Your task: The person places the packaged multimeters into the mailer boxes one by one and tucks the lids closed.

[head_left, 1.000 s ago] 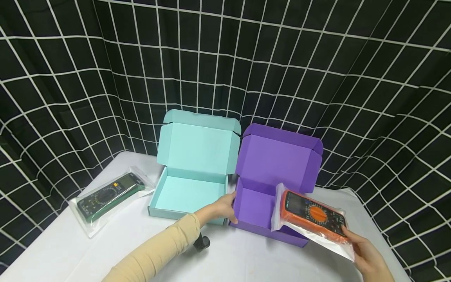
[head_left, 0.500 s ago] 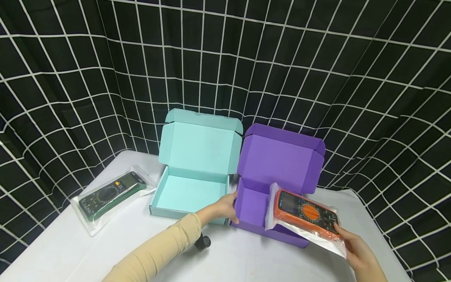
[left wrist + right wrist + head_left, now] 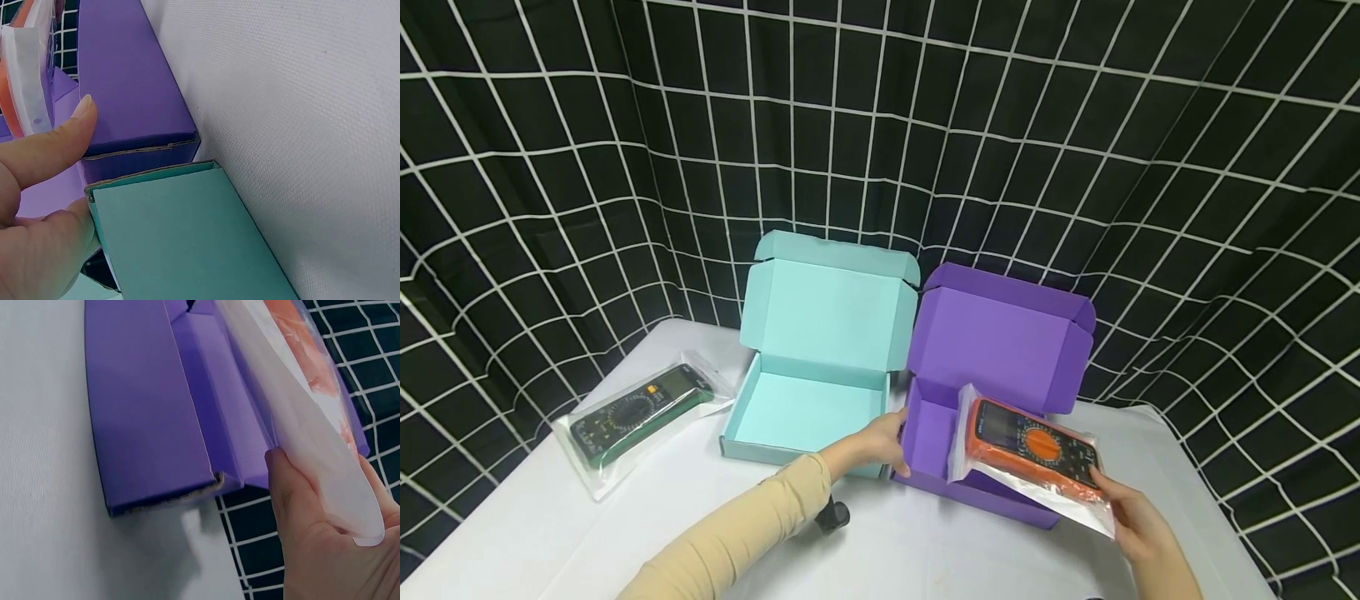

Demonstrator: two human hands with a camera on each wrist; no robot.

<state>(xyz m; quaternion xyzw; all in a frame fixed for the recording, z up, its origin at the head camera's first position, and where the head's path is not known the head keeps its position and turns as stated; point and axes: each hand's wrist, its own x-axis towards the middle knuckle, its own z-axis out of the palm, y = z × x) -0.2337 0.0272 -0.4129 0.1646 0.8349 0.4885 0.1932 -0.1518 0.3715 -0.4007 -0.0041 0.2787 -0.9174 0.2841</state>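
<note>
My right hand [image 3: 1138,527] grips the near right end of an orange multimeter [image 3: 1033,446] in a clear plastic bag with a white back. The bagged meter is tilted over the open purple box [image 3: 934,429], overlapping its right part. The right wrist view shows the white side of the bag [image 3: 306,425] between thumb and fingers, above the box's front wall [image 3: 144,412]. My left hand [image 3: 880,442] holds the purple box's left wall near the front corner. In the left wrist view its thumb [image 3: 69,140] lies at the purple wall, with fingers down beside the teal box [image 3: 181,237].
The teal box [image 3: 805,417] stands with its lid raised, left of the purple one. Further left, a green multimeter [image 3: 640,412] lies bagged on the white table [image 3: 910,558]. A small black object [image 3: 832,517] lies under the left forearm. Black grid-patterned cloth [image 3: 820,133] surrounds the table.
My right hand has carried the bagged orange multimeter leftward, further over the purple box. The left hand keeps its place at the box's left wall.
</note>
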